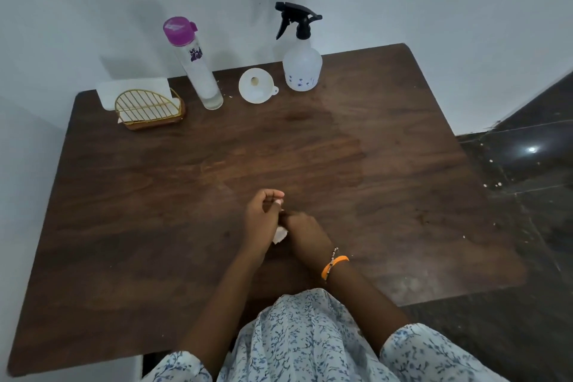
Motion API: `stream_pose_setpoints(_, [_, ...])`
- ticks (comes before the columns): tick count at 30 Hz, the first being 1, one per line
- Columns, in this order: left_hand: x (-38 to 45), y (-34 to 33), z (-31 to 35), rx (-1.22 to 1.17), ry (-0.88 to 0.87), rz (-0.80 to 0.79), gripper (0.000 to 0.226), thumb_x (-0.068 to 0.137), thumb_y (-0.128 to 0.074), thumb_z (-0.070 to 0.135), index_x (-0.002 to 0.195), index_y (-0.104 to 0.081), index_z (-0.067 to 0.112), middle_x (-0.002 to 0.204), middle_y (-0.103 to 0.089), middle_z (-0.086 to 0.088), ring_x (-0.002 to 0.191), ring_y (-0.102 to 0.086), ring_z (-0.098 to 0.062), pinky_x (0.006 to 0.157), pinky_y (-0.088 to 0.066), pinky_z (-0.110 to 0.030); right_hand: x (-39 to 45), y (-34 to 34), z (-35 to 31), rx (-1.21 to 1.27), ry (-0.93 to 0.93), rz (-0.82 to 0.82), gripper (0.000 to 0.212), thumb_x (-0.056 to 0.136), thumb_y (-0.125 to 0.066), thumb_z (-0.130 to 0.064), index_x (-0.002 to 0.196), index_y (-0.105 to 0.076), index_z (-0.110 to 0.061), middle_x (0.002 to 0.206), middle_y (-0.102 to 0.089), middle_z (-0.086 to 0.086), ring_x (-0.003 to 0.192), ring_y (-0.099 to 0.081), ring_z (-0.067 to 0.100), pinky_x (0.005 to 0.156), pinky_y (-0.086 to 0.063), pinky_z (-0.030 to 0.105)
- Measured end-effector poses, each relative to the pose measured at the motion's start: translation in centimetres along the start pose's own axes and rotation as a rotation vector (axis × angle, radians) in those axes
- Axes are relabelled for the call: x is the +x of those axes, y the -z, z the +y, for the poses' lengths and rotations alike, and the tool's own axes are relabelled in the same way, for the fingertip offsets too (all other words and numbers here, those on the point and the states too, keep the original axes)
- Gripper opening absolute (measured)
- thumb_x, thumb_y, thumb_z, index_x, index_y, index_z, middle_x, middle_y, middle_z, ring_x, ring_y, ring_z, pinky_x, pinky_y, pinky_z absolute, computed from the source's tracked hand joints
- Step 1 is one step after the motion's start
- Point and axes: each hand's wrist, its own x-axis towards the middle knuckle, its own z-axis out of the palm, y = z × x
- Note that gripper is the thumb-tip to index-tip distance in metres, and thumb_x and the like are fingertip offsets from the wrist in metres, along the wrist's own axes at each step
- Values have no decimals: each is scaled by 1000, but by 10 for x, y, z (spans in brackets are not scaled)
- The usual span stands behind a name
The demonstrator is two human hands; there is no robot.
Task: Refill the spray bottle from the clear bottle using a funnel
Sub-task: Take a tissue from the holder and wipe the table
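A frosted spray bottle (302, 70) with a black trigger head stands at the back of the wooden table (387, 164). Just left of it a white funnel (256, 85) lies mouth up. Further left a tall clear bottle (198, 71) with a purple cap stands capped. Both hands are together near the table's front middle. My left hand (262, 220) and my right hand (305, 234) press against each other with a crumpled white tissue (280, 235) between them. It is unclear which hand grips the tissue.
A gold wire napkin holder (148, 110) with white napkins stands at the back left corner. A white wall runs behind the table. Dark tiled floor (527, 170) lies to the right. A damp-looking patch marks the wood on the right half.
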Motion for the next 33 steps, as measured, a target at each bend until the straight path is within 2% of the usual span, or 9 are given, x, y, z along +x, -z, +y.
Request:
stream_pose_setpoints(2, [-2, -3, 5, 4, -26, -24, 27, 88, -52, 2, 80, -61, 26, 84, -63, 4, 80, -58, -12, 70, -45, -21, -6, 19, 1, 248, -111, 135, 51, 73, -37, -47, 98, -70, -17, 95, -72, 7, 88, -66, 24, 73, -52, 39])
stream_pose_setpoints(4, [-4, -6, 13, 2, -42, -44, 26, 88, -52, 2, 81, -61, 26, 86, -64, 3, 82, -60, -12, 72, -47, -22, -12, 32, 7, 470, -197, 271, 43, 75, -51, -45, 90, -74, -13, 86, -74, 6, 80, -67, 15, 73, -53, 35])
stream_pose_setpoints(9, [-16, -18, 27, -36, -43, -119, 20, 88, -52, 3, 85, -63, 20, 91, -67, 1, 83, -60, -10, 72, -45, -19, -42, 57, 13, 857, -314, 568, 43, 63, -63, -19, 104, -65, -4, 98, -66, 8, 75, -61, -14, 71, -46, 7])
stream_pose_setpoints(14, [-35, -45, 30, -81, 11, -317, 19, 89, -52, 5, 87, -63, 20, 92, -66, 2, 79, -58, -7, 63, -44, -9, -80, 69, 20, 1081, -474, 737, 57, 59, -65, -29, 110, -64, -6, 104, -68, 10, 94, -66, 13, 87, -51, 26])
stream_pose_setpoints(18, [-53, -75, 37, -100, 21, -452, 16, 88, -51, 2, 89, -62, 14, 89, -64, 1, 74, -55, -7, 59, -43, -4, -108, 85, 25, 1170, -515, 828, 40, 58, -50, -9, 95, -64, -3, 74, -63, 4, 66, -60, 11, 58, -48, 15])
stream_pose_setpoints(24, [-70, -111, 54, -68, -5, -598, 15, 87, -52, 5, 92, -63, 13, 83, -62, 5, 74, -54, -9, 65, -43, -14, -133, 107, 46, 1177, -533, 986, 24, 74, -49, 12, 69, -62, -7, 59, -66, -1, 57, -63, 8, 61, -51, 22])
stream_pose_setpoints(26, [-72, -122, 61, -45, -26, -636, 15, 88, -52, 7, 90, -63, 16, 83, -63, 6, 74, -54, -9, 67, -43, -17, -139, 114, 59, 1184, -559, 994, 41, 79, -44, 16, 63, -67, -14, 67, -68, 4, 66, -64, 18, 64, -48, 27])
stream_pose_setpoints(29, [-73, -142, 71, -2, -43, -706, 16, 89, -50, 8, 88, -63, 18, 83, -63, 8, 73, -54, -6, 65, -44, -13, -146, 129, 76, 1223, -554, 947, 25, 69, -53, 2, 63, -70, -16, 78, -66, 16, 76, -54, 27, 69, -40, 31])
stream_pose_setpoints(33, [-75, -182, 81, 37, -67, -714, 18, 90, -48, 7, 88, -62, 19, 82, -60, 5, 72, -51, -7, 62, -42, -10, -160, 159, 114, 1276, -560, 907, 24, 78, -42, 15, 79, -64, 7, 73, -67, 24, 76, -58, 32, 62, -49, 24])
